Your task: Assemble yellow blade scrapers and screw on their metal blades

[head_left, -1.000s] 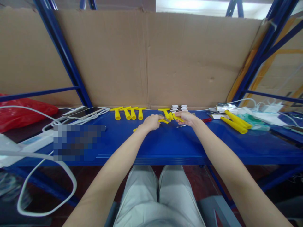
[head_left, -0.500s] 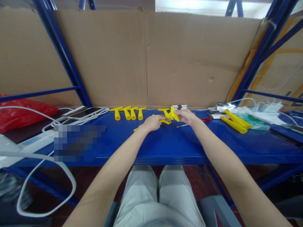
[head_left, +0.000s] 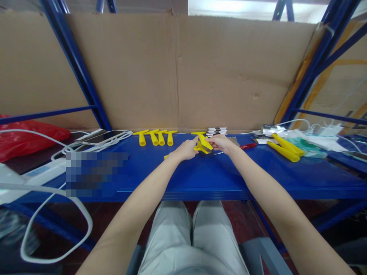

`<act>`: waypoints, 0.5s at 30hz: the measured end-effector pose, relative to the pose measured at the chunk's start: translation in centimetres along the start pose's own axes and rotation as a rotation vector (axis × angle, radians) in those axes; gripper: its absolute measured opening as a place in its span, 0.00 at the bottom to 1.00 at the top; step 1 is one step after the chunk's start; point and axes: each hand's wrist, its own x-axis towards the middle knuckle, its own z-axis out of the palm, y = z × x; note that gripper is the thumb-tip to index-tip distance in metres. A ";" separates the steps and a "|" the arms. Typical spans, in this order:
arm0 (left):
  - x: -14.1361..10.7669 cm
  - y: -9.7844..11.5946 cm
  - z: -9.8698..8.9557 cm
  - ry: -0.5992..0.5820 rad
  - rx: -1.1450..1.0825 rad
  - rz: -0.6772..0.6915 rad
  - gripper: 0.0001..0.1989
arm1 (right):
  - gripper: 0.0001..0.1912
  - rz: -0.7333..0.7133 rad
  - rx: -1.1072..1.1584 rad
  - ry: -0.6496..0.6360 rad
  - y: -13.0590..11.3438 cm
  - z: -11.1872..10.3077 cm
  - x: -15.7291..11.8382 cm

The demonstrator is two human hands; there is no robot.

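Both hands meet over the middle of the blue table. My left hand (head_left: 187, 149) is closed on a yellow scraper-like piece (head_left: 203, 149) with a flat blade. From the right, my right hand (head_left: 220, 143) pinches a yellow wedge-shaped part (head_left: 205, 143), which lies against the piece in my left hand. Behind them another yellow T-shaped piece (head_left: 197, 133) rests on the table, partly hidden. Stacked small black-and-white packs (head_left: 216, 130) sit just behind my right hand. A red-handled tool (head_left: 248, 146) lies right of that hand.
Several yellow T-shaped pieces (head_left: 155, 137) stand in a row at the back left. Yellow tubes (head_left: 283, 151) and plastic wrap lie on the right. White cables, a power strip (head_left: 43, 175) and a red bag (head_left: 31, 137) are at the left. Cardboard (head_left: 177, 72) walls the back.
My right hand has moved left and slightly down, bringing the yellow wedge-shaped part onto the piece in my left hand. My left hand has shifted slightly right.
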 end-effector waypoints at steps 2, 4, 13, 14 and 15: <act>0.1 -0.1 0.1 0.000 -0.012 -0.002 0.38 | 0.16 -0.024 -0.066 0.022 0.2 0.1 0.1; 0.1 -0.1 0.2 -0.001 -0.014 -0.002 0.38 | 0.16 -0.044 -0.116 0.041 0.4 0.2 0.2; 0.0 0.1 0.0 -0.007 -0.012 0.020 0.39 | 0.14 -0.042 -0.237 0.077 0.3 0.5 -0.1; -0.1 0.2 0.0 -0.010 -0.010 0.018 0.39 | 0.14 -0.041 -0.251 0.088 0.2 0.5 -0.2; -0.1 0.2 0.0 -0.011 -0.008 0.015 0.39 | 0.14 -0.041 -0.268 0.100 0.2 0.6 -0.2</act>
